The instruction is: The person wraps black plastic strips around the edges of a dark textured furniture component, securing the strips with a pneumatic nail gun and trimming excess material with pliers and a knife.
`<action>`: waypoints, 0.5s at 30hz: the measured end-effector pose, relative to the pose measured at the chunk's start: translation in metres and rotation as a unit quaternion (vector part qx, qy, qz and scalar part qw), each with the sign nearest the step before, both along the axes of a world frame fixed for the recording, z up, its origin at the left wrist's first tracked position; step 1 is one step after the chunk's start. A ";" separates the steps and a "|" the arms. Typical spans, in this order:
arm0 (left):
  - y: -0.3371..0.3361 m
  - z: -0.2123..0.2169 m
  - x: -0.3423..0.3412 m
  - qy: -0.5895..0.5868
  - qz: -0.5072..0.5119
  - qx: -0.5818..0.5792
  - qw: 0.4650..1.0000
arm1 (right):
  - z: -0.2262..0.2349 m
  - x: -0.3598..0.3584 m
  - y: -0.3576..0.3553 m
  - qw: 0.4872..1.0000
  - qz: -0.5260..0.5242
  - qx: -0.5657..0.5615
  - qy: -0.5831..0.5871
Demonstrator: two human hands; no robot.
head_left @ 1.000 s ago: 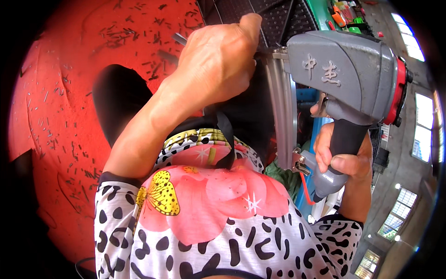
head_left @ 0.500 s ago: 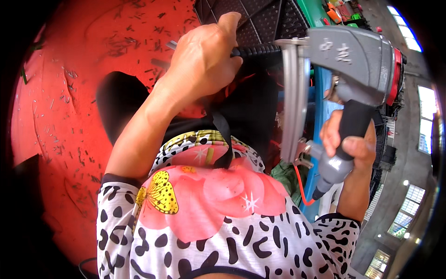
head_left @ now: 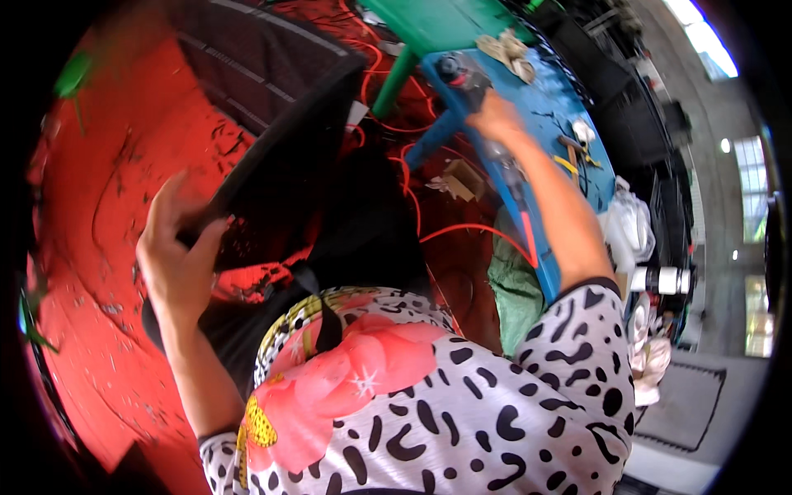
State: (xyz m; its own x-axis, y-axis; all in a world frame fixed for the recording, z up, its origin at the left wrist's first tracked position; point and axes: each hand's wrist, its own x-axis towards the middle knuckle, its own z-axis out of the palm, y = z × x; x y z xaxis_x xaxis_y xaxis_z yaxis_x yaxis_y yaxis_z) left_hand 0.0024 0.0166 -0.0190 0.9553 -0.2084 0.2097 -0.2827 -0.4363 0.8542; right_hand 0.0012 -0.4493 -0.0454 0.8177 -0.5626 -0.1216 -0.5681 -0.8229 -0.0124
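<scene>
Red flooring (head_left: 82, 272), littered with small dark scraps, spreads across the left side, while a grey wall with bright windows (head_left: 751, 177) runs along the right. Near the person's right stands a blue worktop (head_left: 532, 103), and beyond it a green table (head_left: 429, 25).

At the person's left, the left hand (head_left: 177, 252) is partly closed, its thumb and fingers curved around the near corner of a large dark panel (head_left: 268, 70). That panel tilts above the floor and stretches forward from the hand; motion blur softens its edge.

Reaching out over the blue worktop, the right hand (head_left: 497, 120) is closed around a grey nail gun (head_left: 472, 81), which is along the worktop's near edge; whether its weight rests there, I cannot tell. An orange-red hose (head_left: 470, 227) joins the tool's lower end and loops across the floor.

Pale gloves (head_left: 507, 55) lie on the worktop past the tool, with a hammer (head_left: 571, 148) farther right. Below sit an open cardboard box (head_left: 464, 180) and a green sack (head_left: 513, 289).
</scene>
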 end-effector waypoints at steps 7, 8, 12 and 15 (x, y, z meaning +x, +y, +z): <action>0.006 0.001 -0.007 0.013 0.035 0.005 0.999 | -0.008 -0.008 -0.045 0.971 -0.025 0.068 -0.230; 0.006 0.003 -0.006 0.014 0.030 0.007 0.999 | -0.010 -0.021 -0.078 0.958 -0.021 0.028 -0.285; 0.015 0.016 -0.002 0.057 0.024 0.016 0.998 | 0.028 -0.120 -0.155 0.998 -0.046 -0.039 0.024; 0.021 0.014 -0.003 0.049 0.022 0.002 0.999 | 0.019 -0.167 -0.159 0.997 -0.039 -0.030 0.066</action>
State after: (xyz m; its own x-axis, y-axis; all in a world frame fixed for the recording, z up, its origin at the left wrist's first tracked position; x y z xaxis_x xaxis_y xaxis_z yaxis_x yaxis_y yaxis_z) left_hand -0.0002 0.0377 -0.0052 0.9793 -0.1673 0.1137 -0.1784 -0.4495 0.8753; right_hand -0.1656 -0.6086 -0.0263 0.7508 -0.6326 -0.1901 -0.6230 -0.7738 0.1144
